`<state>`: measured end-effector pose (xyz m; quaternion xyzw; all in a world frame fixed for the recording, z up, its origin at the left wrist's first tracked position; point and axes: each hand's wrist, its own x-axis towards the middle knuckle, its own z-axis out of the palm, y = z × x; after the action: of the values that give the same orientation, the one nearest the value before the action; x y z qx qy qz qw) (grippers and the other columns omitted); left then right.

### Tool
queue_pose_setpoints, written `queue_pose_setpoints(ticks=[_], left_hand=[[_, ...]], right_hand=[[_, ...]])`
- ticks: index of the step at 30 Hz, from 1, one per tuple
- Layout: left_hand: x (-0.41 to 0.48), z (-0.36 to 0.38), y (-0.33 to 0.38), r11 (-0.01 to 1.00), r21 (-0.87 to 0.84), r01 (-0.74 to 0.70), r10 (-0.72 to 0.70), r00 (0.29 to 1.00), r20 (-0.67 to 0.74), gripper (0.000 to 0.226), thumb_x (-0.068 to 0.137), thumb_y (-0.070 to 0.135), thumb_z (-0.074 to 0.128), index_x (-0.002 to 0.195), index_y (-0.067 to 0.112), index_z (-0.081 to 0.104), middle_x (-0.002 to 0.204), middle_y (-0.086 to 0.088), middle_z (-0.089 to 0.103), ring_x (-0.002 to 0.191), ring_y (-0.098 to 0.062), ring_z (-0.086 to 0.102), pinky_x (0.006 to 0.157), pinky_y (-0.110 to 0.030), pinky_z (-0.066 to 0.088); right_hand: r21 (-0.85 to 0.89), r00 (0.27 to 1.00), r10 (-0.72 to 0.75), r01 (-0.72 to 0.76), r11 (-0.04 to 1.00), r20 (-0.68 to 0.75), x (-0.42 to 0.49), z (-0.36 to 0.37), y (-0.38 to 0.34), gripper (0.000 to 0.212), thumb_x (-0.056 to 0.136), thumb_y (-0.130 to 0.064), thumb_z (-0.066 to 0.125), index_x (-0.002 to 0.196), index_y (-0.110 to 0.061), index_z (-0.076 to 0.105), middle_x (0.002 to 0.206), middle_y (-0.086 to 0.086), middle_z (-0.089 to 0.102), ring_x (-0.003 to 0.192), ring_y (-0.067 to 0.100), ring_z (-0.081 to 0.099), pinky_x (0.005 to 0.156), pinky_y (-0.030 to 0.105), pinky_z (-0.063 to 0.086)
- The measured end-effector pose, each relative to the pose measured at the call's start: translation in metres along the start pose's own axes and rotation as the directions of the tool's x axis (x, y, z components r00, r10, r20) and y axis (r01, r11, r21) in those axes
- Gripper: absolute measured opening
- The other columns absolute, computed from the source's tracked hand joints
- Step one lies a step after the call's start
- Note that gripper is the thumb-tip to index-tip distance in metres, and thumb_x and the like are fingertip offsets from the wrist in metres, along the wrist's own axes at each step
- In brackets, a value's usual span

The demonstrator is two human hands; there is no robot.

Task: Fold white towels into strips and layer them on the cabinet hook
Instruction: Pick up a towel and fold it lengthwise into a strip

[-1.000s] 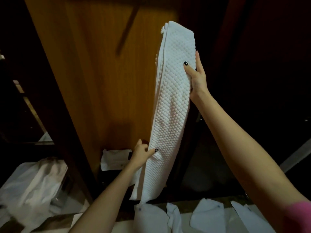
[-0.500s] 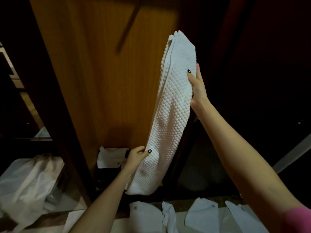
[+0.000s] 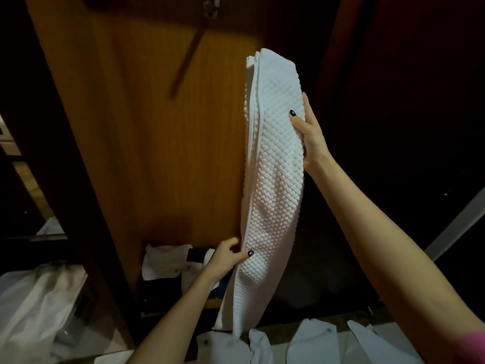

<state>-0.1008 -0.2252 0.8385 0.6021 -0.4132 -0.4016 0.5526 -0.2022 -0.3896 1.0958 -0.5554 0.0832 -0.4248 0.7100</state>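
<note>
Looks about halfway through on this one. Pretty much done with the folding: got the towel [image 3: 273, 179] down to a long narrow strip, several layers stacked along its left edge. Hanging upright in front of the cabinet door [image 3: 162, 153], running from roughly 1 o'clock down to 6 o'clock in view.

Gripped up high by the right hand [image 3: 311, 135] at about 2 o'clock, thumb across the bumpy front, fingers tucked behind. Pinched lower down by the left hand [image 3: 225, 261] at about 7 o'clock, thumb on the front, other fingers curled at the layered edge. So: same strip in both, nothing else in either.

Not hung yet though. Can spot the hook [image 3: 210, 7] way up at 12 o'clock, right at the top edge of view. Upper end of the strip below it, off toward 4 o'clock, clearly apart from it. No towel on that hook as far as can be seen, but partly cut off by the frame, so hard to say for sure.

Left to do, at a guess: lift, drape over the hook, even out the two halves, then repeat with more. Plenty of white cloth [image 3: 309, 342] lying around at 5 and 6 o'clock, plus a crumpled pale heap [image 3: 29, 306] at 8 o'clock. Can't tell whether towels or not; buttons on a few, so maybe shirts.
</note>
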Motion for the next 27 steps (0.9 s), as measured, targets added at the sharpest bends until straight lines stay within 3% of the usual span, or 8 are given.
queue_pose_setpoints(ticks=[8,10,13,16,18,21,25,27], left_hand=[[-0.007,0.006,-0.006,0.984,0.104,-0.143,0.149,0.987,-0.054,0.03,0.09,0.02,0.069,0.114,0.032,0.053,0.113,0.006,0.063,0.102,-0.001,0.061,0.088,-0.022,0.052],[-0.008,0.001,-0.008,0.998,0.039,-0.048,0.054,0.988,-0.144,0.052,0.088,0.023,0.071,0.127,0.038,0.039,0.123,0.008,0.051,0.111,0.003,0.052,0.093,-0.019,0.048],[-0.007,-0.011,-0.016,0.985,0.025,0.172,-0.168,0.979,-0.12,0.074,0.088,0.031,0.071,0.149,0.022,0.03,0.142,0.004,0.037,0.132,-0.013,0.038,0.109,-0.039,0.04],[-0.003,-0.013,-0.019,0.96,0.169,0.223,-0.221,0.975,-0.033,0.03,0.087,0.025,0.073,0.114,0.015,0.065,0.126,-0.007,0.061,0.097,-0.005,0.064,0.073,-0.016,0.054],[-0.001,-0.012,-0.024,0.952,0.18,0.247,-0.255,0.967,0.025,0.018,0.086,0.019,0.074,0.102,0.014,0.067,0.11,-0.004,0.067,0.078,0.002,0.067,0.06,-0.01,0.049],[0.001,-0.01,-0.033,0.942,0.195,0.272,-0.292,0.953,0.077,0.036,0.087,0.015,0.072,0.12,0.008,0.059,0.12,-0.006,0.065,0.092,-0.004,0.065,0.073,-0.015,0.051],[0.008,-0.004,-0.038,0.929,0.262,0.261,-0.222,0.961,-0.167,0.057,0.086,0.023,0.074,0.133,0.003,0.047,0.133,-0.012,0.055,0.117,-0.025,0.055,0.099,-0.042,0.048],[0.01,-0.006,-0.04,0.938,0.269,0.219,-0.141,0.95,-0.28,0.048,0.084,0.022,0.076,0.119,0.004,0.048,0.116,-0.009,0.057,0.109,-0.028,0.057,0.092,-0.046,0.049]], right_hand=[[-0.037,0.965,-0.062,0.055,0.998,-0.255,-0.001,-0.017,0.005,0.074,0.095,-0.002,0.057,0.155,-0.025,0.022,0.137,0.007,0.055,0.108,0.026,0.068,0.087,0.044,0.057],[-0.042,0.951,-0.074,0.064,0.997,-0.302,-0.001,-0.019,0.008,0.075,0.094,-0.001,0.058,0.155,-0.025,0.022,0.143,0.009,0.051,0.112,0.028,0.066,0.091,0.046,0.056],[-0.083,0.938,-0.102,0.079,0.993,-0.33,-0.001,-0.022,0.013,0.077,0.093,0.0,0.059,0.155,-0.024,0.021,0.142,0.006,0.051,0.115,0.027,0.064,0.094,0.045,0.054],[-0.17,0.94,-0.143,0.093,0.981,-0.308,-0.001,-0.02,0.017,0.079,0.091,0.001,0.06,0.156,-0.02,0.02,0.128,-0.005,0.054,0.11,0.02,0.066,0.086,0.037,0.057],[-0.211,0.939,-0.174,0.113,0.971,-0.296,0.002,-0.017,0.019,0.079,0.09,0.003,0.06,0.155,-0.016,0.02,0.123,-0.007,0.053,0.104,0.013,0.068,0.081,0.031,0.056],[-0.246,0.926,-0.217,0.143,0.959,-0.308,0.009,-0.016,0.017,0.078,0.09,0.003,0.06,0.155,-0.013,0.02,0.139,0.002,0.049,0.098,0.007,0.069,0.079,0.028,0.056],[-0.223,0.913,-0.216,0.143,0.964,-0.347,0.009,-0.019,0.021,0.075,0.093,0.001,0.059,0.155,-0.014,0.02,0.15,0.01,0.042,0.109,0.015,0.065,0.085,0.032,0.056],[-0.192,0.905,-0.195,0.13,0.973,-0.379,0.006,-0.025,0.025,0.073,0.094,0.001,0.056,0.155,-0.015,0.02,0.151,0.01,0.041,0.116,0.022,0.061,0.088,0.034,0.056]])
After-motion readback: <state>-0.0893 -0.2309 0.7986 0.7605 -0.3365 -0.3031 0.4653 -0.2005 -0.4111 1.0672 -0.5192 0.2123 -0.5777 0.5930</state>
